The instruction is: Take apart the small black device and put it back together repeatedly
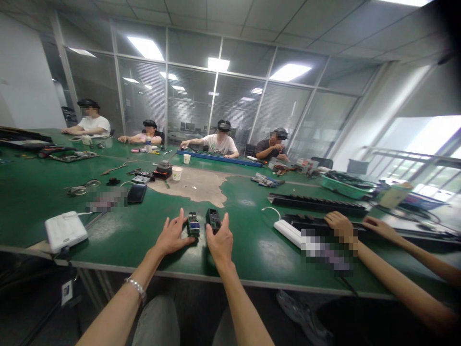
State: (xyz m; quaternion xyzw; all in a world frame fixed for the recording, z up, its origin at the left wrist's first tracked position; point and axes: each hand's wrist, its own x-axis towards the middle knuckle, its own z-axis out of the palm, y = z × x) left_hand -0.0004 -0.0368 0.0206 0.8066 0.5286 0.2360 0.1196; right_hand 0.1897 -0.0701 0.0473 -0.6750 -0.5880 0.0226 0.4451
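Note:
My left hand (173, 236) lies low over the green tabletop, its fingers spread and thumb stretched out. Close to its fingertips is a small electronic module (193, 226) with a green circuit board and a blue part on its face. My right hand (221, 241) has its thumb and fingers on either side of a black plastic casing (213, 219), which has recesses in its face. The casing stands just right of the module, with a small gap between them. The undersides of both parts are hidden.
A white box (66, 231) and a black phone-like device (137, 193) lie to the left. At right, a white power strip (288, 231) sits near a co-worker's hands (340, 225) on a long black rail. Paper cups (176, 173) stand farther back; several people sit opposite.

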